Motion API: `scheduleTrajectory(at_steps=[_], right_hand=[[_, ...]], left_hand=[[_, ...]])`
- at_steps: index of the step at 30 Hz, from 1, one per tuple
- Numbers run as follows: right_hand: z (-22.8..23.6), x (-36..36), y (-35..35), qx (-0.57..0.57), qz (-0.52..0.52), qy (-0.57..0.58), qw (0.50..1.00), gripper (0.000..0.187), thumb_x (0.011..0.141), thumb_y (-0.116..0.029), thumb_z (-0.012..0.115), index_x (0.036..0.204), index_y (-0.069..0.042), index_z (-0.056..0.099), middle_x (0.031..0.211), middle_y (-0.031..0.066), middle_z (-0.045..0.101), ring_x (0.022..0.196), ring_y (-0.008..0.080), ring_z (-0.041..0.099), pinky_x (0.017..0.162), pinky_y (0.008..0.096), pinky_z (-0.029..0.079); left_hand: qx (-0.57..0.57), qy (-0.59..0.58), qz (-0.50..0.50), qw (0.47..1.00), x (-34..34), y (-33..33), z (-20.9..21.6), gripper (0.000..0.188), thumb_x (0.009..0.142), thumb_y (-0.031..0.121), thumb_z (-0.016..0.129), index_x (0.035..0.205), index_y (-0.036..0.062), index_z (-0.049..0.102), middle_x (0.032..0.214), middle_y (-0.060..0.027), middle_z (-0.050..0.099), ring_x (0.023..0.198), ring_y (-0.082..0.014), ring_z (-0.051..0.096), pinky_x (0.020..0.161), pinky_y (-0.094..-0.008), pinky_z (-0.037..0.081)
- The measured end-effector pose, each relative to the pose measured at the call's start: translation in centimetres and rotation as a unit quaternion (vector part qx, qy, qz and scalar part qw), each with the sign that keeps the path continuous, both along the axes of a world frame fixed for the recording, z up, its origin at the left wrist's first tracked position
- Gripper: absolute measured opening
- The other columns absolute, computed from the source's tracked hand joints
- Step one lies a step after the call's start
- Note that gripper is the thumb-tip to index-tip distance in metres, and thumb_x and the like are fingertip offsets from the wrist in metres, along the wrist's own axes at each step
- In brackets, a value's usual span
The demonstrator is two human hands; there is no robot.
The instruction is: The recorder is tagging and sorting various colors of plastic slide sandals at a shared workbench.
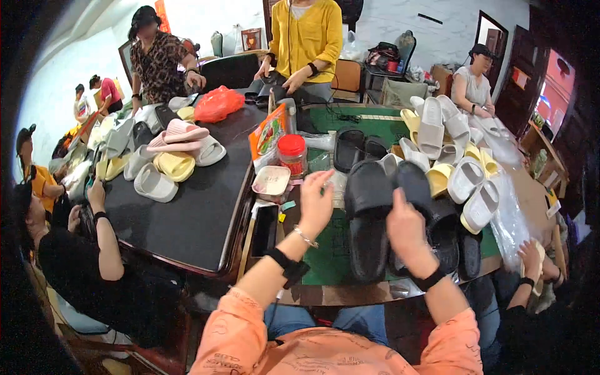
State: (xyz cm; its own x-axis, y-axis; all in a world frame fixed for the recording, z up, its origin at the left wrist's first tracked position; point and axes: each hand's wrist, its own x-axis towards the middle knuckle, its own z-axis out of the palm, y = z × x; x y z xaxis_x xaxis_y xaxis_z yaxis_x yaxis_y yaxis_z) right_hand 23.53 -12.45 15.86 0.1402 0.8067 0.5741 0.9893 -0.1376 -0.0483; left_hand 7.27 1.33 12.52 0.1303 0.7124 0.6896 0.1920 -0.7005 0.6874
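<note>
A red-lidded jar [292, 156] and tub [271, 181] stand near the left hand [317, 203].

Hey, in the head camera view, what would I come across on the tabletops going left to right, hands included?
Front pale grey slipper, red plastic bag, dark phone, red-lidded jar, left hand, large black slipper, right hand, lowest white slipper on the right-hand heap.

The only view here looks down from the head of this person [331, 353], close behind the near edge of the surface [322, 265], and faces across it, wide and bent, toward the far wall [387, 19].
</note>
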Motion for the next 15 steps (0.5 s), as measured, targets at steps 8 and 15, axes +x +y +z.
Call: scheduleTrajectory(at_steps=[8,15], right_hand=[[5.8,25.3,1.1,0.059,-0.227,-0.016,0.972,0.035,0.079,-0.005,0.043,0.113,0.002,0.042,0.071,0.0261,0.057,0.07,0.0412,0.056,0.062,0.0477,0.044],[1.2,35.9,0.4,-0.06,-0.261,0.081,0.96,0.052,0.073,-0.006,0.053,0.122,0.001,0.038,0.108,0.0273,0.051,0.101,0.0379,0.05,0.086,0.0411,0.039]], left_hand=[[-0.167,0.001,0.143,0.975,-15.3,6.0,0.3,0.021,0.071,0.007,0.054,0.089,0.0007,0.063,0.088,-0.0143,0.059,0.079,-0.0202,0.056,0.07,-0.0289,0.045],[-0.309,-0.127,0.219,0.917,-28.0,8.6,5.0,0.031,0.075,0.01,0.052,0.105,0.0046,0.054,0.081,-0.0021,0.053,0.064,-0.0107,0.045,0.055,-0.0239,0.037]])
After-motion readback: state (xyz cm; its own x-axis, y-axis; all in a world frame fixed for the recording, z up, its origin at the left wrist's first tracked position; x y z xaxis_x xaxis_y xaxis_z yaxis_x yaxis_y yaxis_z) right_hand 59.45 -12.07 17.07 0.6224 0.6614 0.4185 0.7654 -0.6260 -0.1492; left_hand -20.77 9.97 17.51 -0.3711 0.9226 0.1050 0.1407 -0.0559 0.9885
